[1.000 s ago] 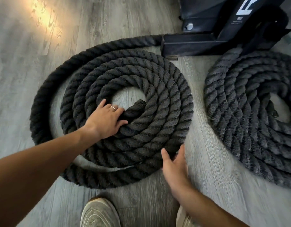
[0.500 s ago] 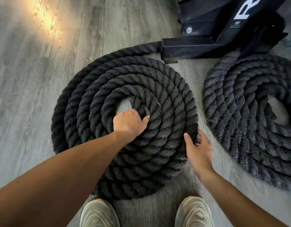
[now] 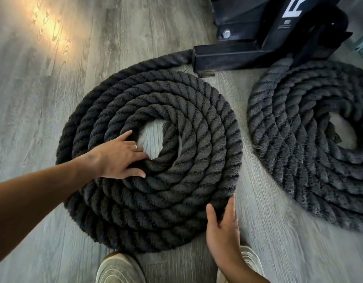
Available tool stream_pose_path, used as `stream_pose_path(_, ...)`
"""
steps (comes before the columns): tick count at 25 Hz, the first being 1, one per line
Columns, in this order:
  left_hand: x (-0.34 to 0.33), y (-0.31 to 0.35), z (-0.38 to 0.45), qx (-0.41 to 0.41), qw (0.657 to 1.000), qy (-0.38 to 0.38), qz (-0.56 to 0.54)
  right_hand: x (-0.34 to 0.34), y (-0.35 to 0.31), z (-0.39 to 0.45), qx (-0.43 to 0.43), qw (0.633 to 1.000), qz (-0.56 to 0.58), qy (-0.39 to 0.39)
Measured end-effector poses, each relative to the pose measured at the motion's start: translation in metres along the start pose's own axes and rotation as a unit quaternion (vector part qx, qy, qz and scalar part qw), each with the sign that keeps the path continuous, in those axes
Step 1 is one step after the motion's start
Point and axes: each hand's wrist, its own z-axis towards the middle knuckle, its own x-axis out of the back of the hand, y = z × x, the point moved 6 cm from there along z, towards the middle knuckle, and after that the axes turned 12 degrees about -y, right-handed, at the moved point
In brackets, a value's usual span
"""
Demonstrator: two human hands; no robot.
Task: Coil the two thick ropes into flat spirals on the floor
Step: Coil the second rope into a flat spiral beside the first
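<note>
A thick black rope (image 3: 197,180) lies in a tight flat spiral on the grey wood floor in front of me, with a small bare gap at its centre. Its outer turn runs up to the black frame. My left hand (image 3: 119,158) rests flat on the inner turns at the left of the gap, fingers spread, a ring on one finger. My right hand (image 3: 223,227) presses flat against the spiral's outer edge at the lower right, fingers apart. A second black rope (image 3: 288,150) lies coiled to the right, partly out of view.
A black metal frame (image 3: 233,56) with a bolt and white lettering stands at the back, between the two coils. My two pale shoes (image 3: 119,268) stand just below the near coil. Bare floor (image 3: 33,88) stretches to the left.
The left coil has tightened; its loose outer loop now lies against the other turns. My left hand opened from a fist and moved left of the centre. My right hand slid down along the outer edge.
</note>
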Motion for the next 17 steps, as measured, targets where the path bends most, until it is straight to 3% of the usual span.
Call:
stream_pose_path(4, 0.011, 0.011, 0.008, 0.021, 0.997, 0.073, 0.010, 0.016, -0.014, 0.019, -0.002, 1.000, 0.015, 0.017)
stream_pose_path(11, 0.049, 0.052, 0.032, 0.141, 0.982, 0.079, -0.095, 0.059, -0.030, 0.053, 0.000, 1.000, 0.015, 0.023)
stream_pose_path(17, 0.054, 0.063, 0.038, 0.189, 0.972, 0.053, -0.133, 0.075, -0.027, 0.064, 0.014, 1.000, -0.027, -0.008)
